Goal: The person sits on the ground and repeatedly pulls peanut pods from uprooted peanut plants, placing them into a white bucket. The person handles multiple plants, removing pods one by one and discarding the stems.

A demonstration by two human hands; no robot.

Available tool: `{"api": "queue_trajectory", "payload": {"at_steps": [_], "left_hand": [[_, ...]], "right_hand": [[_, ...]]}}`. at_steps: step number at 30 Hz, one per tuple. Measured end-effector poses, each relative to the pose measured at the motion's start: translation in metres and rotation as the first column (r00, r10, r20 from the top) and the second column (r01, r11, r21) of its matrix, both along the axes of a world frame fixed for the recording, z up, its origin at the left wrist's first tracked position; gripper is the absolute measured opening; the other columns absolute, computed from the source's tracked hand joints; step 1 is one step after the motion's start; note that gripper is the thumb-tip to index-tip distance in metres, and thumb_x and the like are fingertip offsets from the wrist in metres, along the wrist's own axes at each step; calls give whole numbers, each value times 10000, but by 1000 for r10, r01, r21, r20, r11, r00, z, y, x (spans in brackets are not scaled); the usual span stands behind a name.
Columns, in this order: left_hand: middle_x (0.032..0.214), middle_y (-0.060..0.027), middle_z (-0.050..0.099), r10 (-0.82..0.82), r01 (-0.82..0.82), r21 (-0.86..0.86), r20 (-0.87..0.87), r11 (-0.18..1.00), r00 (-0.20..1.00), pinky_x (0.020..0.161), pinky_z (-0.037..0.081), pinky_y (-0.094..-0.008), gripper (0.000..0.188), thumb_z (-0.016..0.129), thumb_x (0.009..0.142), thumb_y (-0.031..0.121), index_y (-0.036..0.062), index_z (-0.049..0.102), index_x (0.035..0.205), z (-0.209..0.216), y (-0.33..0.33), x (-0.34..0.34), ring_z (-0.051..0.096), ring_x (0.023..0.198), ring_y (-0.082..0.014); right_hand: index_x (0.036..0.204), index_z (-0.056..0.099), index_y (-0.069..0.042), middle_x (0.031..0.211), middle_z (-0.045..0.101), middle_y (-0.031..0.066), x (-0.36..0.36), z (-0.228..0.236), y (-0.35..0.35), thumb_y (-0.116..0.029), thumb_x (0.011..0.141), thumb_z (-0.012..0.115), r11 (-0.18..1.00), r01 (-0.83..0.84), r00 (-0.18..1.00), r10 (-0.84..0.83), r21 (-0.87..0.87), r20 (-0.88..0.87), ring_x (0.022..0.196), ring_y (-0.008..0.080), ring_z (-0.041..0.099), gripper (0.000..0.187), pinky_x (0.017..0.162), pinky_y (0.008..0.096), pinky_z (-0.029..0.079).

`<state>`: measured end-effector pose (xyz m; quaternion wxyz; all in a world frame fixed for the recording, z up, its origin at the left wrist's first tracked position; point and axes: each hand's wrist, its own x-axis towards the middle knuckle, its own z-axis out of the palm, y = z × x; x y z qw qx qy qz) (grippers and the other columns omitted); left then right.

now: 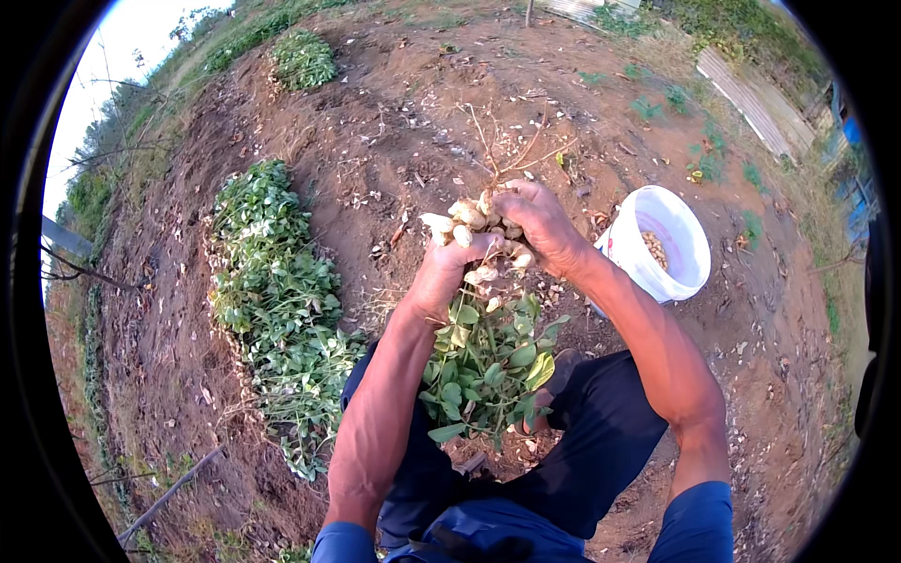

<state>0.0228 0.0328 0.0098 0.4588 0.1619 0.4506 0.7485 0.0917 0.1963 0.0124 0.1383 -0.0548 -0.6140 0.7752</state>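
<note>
A pulled peanut plant hangs upside down between my knees, its green leaves low and its bare roots pointing up. My left hand is closed round the stems just under a cluster of pale peanut pods. On the right of that cluster, my right hand is closed with its fingers among the pods and the root base. Whether it grips a single pod or the roots is hidden by the fingers. To the right stands a white bucket, tilted in view, with some loose peanuts at its bottom.
A long row of pulled peanut plants lies on the left, with another small heap farther off. Dry leaves and shells litter the brown soil. A corrugated sheet lies at far right, and a stick at lower left.
</note>
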Motion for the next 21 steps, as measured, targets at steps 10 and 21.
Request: {"api": "queue_trajectory", "payload": {"at_steps": [10, 21], "left_hand": [[794, -127, 688, -161, 105, 239, 230, 965, 960, 432, 421, -295, 419, 760, 818, 215, -54, 647, 1120, -14, -7, 0, 541, 517, -152], [920, -229, 719, -204, 77, 416, 269, 906, 941, 453, 441, -299, 519, 728, 796, 321, -41, 631, 1154, -10, 8, 13, 568, 526, -201]], "right_hand": [[1011, 580, -48, 845, 633, 22, 17, 19, 2, -326, 918, 711, 971, -177, 983, 182, -163, 15, 504, 21, 506, 321, 400, 197, 419], [960, 558, -100, 780, 564, 5, 36, 21, 18, -279, 947, 718, 895, 19, 1000, -24, -446, -5, 422, 27, 402, 241, 359, 220, 392]]}}
